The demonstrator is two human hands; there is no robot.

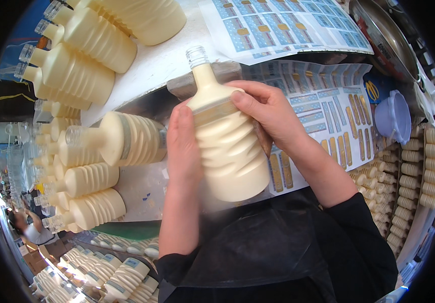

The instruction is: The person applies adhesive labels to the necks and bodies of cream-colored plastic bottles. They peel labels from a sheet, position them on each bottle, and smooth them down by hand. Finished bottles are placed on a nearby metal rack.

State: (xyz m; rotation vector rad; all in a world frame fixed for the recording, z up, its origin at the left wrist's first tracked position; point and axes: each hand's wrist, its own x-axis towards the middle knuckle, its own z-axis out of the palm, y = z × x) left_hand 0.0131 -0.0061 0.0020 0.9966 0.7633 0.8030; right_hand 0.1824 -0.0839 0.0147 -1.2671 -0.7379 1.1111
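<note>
Between both my hands stands a cream-coloured ribbed bottle (232,156) with a clear threaded neck, tilted slightly with the neck pointing away from me. A greyish, see-through label strip (216,108) runs across its shoulder band. My left hand (182,139) grips the bottle's left side, its thumb beside the strip's left end. My right hand (270,111) grips the upper right, with the thumb pressed on the strip's right end and the fingers behind the shoulder. To the left lies another cream bottle (139,139), which carries a similar band on its shoulder.
Printed label sheets (308,108) in blue and gold cover the bench to the right, and more sheets (273,25) lie farther back. Many cream bottles (78,76) lie stacked at left. A lilac bucket (393,118) and a metal basin (386,35) are at right. Racked bottles (409,182) fill the lower right.
</note>
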